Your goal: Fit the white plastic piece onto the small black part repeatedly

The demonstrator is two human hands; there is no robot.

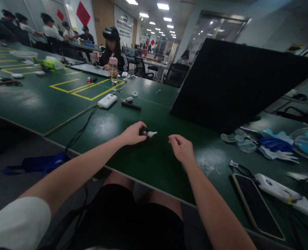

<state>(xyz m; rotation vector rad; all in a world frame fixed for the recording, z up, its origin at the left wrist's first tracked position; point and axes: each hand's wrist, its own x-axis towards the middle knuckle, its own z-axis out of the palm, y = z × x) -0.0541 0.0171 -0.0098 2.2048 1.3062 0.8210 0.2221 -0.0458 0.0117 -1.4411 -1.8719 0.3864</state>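
Observation:
My left hand (134, 133) rests on the green table (148, 163) with its fingers closed round a small black object with a white tip (147, 133) that points to the right. My right hand (181, 149) hovers a short way to the right of it, fingers curled together in a loose pinch, and I cannot make out anything between them. The two hands are apart, with the white tip between them.
A large black board (234, 83) leans over the table at the right. A phone (258, 206), a white power bank (284, 191), gloves (276, 146) and a fan (307, 142) lie right. A white box (107, 100), a black bar (131, 105) and a bottle (113, 69) sit farther back. People sit at the far tables.

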